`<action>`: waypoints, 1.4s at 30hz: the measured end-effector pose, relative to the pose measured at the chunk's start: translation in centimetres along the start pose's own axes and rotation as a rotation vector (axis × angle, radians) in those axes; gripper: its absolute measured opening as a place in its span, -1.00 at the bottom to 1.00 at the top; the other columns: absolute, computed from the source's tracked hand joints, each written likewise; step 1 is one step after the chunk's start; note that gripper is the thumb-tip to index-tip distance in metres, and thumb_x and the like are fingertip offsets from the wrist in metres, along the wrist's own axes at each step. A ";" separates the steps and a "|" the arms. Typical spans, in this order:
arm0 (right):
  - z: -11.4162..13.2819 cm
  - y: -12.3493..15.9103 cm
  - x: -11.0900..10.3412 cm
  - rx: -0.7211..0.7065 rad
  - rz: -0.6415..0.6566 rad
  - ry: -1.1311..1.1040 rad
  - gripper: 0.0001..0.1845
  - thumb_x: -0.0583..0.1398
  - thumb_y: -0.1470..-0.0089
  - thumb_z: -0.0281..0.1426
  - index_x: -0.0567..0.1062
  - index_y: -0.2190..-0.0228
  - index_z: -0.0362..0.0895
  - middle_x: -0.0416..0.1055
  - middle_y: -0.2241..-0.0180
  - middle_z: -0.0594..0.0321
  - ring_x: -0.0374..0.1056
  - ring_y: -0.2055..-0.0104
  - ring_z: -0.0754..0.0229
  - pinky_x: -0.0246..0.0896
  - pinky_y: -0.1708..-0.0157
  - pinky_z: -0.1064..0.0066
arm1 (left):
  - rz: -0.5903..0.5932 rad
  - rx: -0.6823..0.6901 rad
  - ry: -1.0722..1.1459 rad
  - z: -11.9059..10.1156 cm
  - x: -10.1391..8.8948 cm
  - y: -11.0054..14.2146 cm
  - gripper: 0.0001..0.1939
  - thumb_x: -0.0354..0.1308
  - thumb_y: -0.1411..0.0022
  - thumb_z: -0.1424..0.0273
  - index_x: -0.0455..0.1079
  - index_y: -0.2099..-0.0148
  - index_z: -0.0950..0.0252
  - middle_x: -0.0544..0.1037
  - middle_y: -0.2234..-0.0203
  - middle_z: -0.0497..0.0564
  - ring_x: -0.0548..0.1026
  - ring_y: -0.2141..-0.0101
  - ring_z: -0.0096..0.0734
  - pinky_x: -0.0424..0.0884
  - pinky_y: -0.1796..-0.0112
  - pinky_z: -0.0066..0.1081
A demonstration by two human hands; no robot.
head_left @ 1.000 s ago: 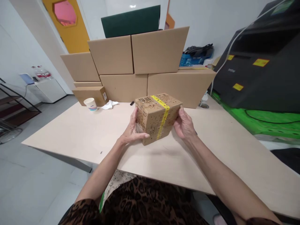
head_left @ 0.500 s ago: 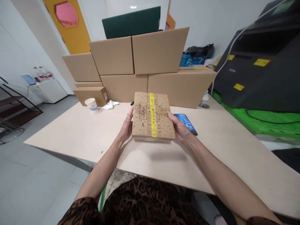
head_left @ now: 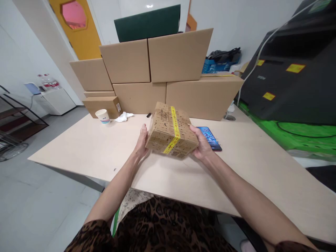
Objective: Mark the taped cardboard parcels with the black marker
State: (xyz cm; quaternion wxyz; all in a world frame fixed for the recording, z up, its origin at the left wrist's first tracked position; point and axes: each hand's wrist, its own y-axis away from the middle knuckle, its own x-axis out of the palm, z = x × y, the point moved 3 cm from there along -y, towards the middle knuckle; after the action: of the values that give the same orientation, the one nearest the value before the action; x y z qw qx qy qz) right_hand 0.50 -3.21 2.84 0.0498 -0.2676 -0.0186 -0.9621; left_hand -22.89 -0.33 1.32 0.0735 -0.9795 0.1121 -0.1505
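Between my two hands is a brown cardboard box (head_left: 168,127) with dark printed marks and a strip of yellow tape running over its top and down its near side. It is tilted, so its top and near face both show. My left hand (head_left: 142,141) presses against the box's left side, fingers partly hidden behind it. On the right edge, my right hand (head_left: 201,142) grips the box with the thumb on top. A phone (head_left: 209,137) with a lit blue screen lies on the table just beyond my right hand.
Large cardboard boxes (head_left: 126,64) are stacked along the table's (head_left: 78,147) back edge. A paper cup (head_left: 103,116), crumpled tissue (head_left: 124,117) and small black object (head_left: 148,115) stand before them. At the right is a big black machine (head_left: 288,80) on a green base.
The cardboard box has tipped and turned in my hands, so its near face with the tape now shows. My hands keep hold of it at nearly the same place.
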 end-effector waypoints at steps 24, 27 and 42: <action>0.2 0.5 0.0 -0.484 0.013 0.176 -0.01 0.39 0.09 0.15 0.16 -0.31 0.34 0.24 -0.37 0.21 0.19 -0.39 -0.11 0.33 -0.17 -0.04 | -0.085 0.163 0.120 -1.8 1.0 1.1 -0.07 0.46 -0.02 0.12 0.15 -0.37 0.00 0.41 -0.34 0.06 0.36 -0.33 -0.01 0.37 -0.24 -0.09; 1.5 0.1 -1.3 -0.402 -0.037 0.140 -0.04 0.36 0.08 0.20 0.22 -0.29 0.34 0.28 -0.37 0.24 0.14 -0.43 -0.14 0.32 -0.20 -0.08 | -0.131 0.195 0.184 -2.4 0.2 1.0 -0.16 0.47 0.01 0.18 0.27 -0.31 0.10 0.53 -0.22 0.09 0.46 -0.24 0.01 0.43 -0.19 -0.13; 1.8 0.2 -0.8 -0.100 -0.005 0.035 -0.35 0.46 0.18 -0.10 0.53 0.01 0.07 0.62 -0.05 0.25 0.44 -0.23 -0.16 0.44 -0.16 -0.04 | -0.037 0.032 0.184 -2.4 -0.1 0.6 -0.22 0.28 -0.13 -0.27 0.53 -0.15 0.20 0.63 -0.12 0.12 0.41 -0.29 0.15 0.42 -0.20 -0.07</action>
State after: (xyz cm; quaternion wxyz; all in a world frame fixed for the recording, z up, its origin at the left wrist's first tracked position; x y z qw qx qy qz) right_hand 2.12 -3.18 4.02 0.0344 -0.2528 0.0299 -0.9664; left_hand -23.84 -1.13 3.48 0.0757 -0.9622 0.0978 -0.2428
